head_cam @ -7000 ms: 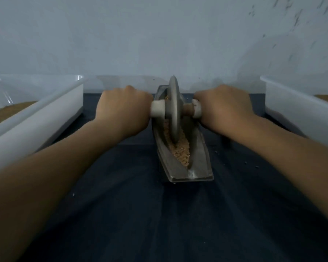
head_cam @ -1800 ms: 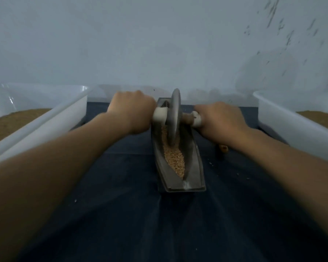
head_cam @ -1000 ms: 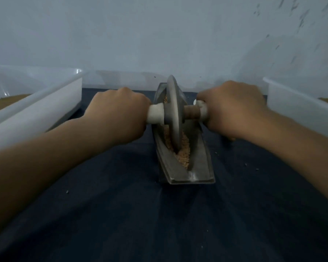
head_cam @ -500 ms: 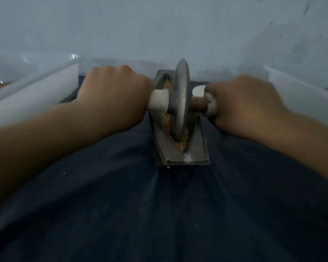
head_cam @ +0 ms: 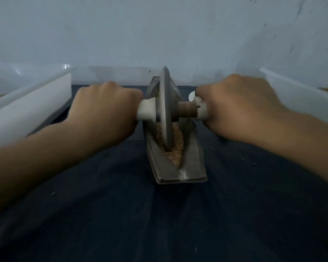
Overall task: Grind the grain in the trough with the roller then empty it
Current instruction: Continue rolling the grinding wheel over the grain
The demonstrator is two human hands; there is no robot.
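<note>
A grey boat-shaped trough (head_cam: 189, 167) lies lengthwise on the dark cloth, pointing away from me. Tan grain (head_cam: 176, 152) fills its groove. The roller (head_cam: 166, 108), a grey disc on a white-capped axle, stands upright in the groove near the trough's middle. My left hand (head_cam: 104, 110) is closed around the left end of the axle. My right hand (head_cam: 237, 108) is closed around the right end. The far end of the trough is hidden behind the disc.
A white plastic tub (head_cam: 28, 104) stands at the left, with a little tan grain showing in it. A second white tub (head_cam: 299, 95) stands at the right. A pale wall rises behind. A few stray grains lie on the dark cloth (head_cam: 159, 224).
The roller went back and forth along the groove. In the last half second it rolled away from me, uncovering more grain at the near end.
</note>
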